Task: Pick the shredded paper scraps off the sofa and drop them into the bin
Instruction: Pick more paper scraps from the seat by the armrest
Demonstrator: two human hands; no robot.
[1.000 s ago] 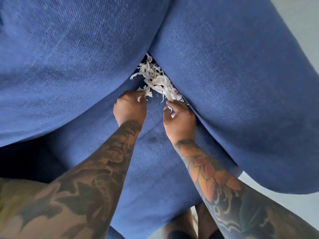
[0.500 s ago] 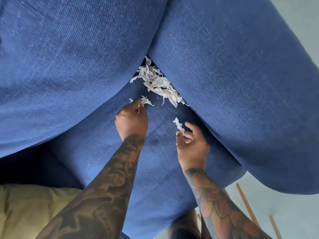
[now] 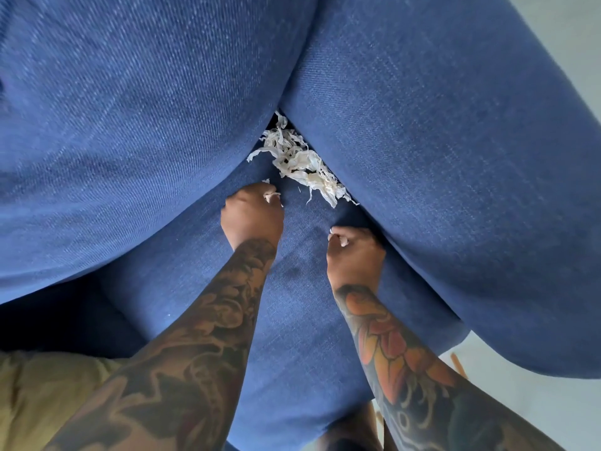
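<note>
Change since half a second ago: right hand (image 3: 354,252) has closed from a loose pinch into a curled grip around its scrap; left hand (image 3: 252,216) has likewise drawn its scrap in under curled fingers. Both sit at much the same spots on the seat.

Left hand: fingers curled, gripping a small white scrap (image 3: 270,196) that shows at the fingertips; knuckles toward the camera, resting on the sofa seat (image 3: 292,320).

Right hand: fingers curled, holding a small white scrap (image 3: 340,239) that peeps out by the thumb; lies beside the sofa's arm cushion (image 3: 455,190).

Shredded paper pile (image 3: 299,161): white, loose, tangled; lodged in the crease where back cushion (image 3: 130,125) and arm cushion meet the seat, just beyond the left hand's fingertips and farther beyond the right hand. One stray sliver (image 3: 309,198) lies on the seat between the left hand and the pile's near end.

Sofa: blue woven fabric.

Other: yellow-green cushion (image 3: 42,395) under the left forearm; pale floor (image 3: 536,411) behind the right forearm. Bin: not in view.
</note>
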